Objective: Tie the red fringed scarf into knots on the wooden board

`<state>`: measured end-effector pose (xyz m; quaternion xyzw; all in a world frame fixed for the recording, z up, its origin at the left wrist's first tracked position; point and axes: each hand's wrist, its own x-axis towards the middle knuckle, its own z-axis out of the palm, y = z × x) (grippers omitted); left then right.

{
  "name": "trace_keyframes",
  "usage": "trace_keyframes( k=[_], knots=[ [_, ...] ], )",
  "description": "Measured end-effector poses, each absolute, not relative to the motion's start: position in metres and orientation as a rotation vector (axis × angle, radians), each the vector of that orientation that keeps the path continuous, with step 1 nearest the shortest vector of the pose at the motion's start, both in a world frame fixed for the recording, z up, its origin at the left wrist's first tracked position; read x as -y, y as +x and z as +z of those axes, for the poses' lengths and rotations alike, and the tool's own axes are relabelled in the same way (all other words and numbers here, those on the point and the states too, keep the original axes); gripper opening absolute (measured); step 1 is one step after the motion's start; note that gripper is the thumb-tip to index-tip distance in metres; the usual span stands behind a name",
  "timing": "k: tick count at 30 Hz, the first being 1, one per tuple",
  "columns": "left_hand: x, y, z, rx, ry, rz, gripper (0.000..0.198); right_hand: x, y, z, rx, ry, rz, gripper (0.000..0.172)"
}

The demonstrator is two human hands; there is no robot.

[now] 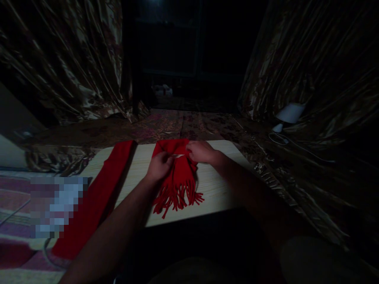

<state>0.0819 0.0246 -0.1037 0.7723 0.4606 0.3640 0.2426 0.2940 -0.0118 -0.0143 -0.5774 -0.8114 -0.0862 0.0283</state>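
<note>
Okay, so we've got a red scarf (pixel 182 173) on a light wood-grain table (pixel 220 189), right around the middle of the clock face, with 12 being the far edge. Its fringe (pixel 180 197) spreads toward us at 6, and a wide band of it crosses at 12, with a thin pale gap just below that band.

Our left hand (pixel 160 165) is at the 9 o'clock side of the scarf, fingers curled in narrow and gripping the fabric. Our right hand (pixel 200 152) is up at its 1 o'clock corner, fingers bunched tight on the cloth too. We can't make out every fingertip, it's pretty dark in here.

Over at 9 we see a long red strip of fabric (pixel 97 201) slanting from about 10 down to 8, well apart from the fringe. Past the table, a small white-shaded lamp (pixel 291 113) sits at 2, and striped bedding (pixel 14 197) is out at 9.
</note>
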Motion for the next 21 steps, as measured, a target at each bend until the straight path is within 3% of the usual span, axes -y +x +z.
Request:
trace_keyframes(
  k=[3,6,13,18,21],
  knots=[
    [-0.027,0.074,-0.099,-1.380,1.807,1.092,0.033,0.029,0.290,-0.033,2.169,-1.838,-0.110,0.019],
    [-0.029,0.076,-0.090,-1.322,1.743,0.938,0.036,0.038,0.278,-0.052,1.903,-1.857,0.170,0.016],
    [-0.042,0.104,-0.075,-1.312,1.928,0.751,0.018,0.026,0.259,-0.081,1.489,-1.593,0.804,0.060],
    [-0.039,0.101,-0.073,-1.282,1.282,0.872,0.026,0.028,0.264,-0.083,1.193,-1.265,1.202,0.028],
    [-0.035,0.094,-0.072,-1.247,1.175,0.814,0.031,0.034,0.267,-0.080,1.055,-1.194,1.322,0.025]
  ],
)
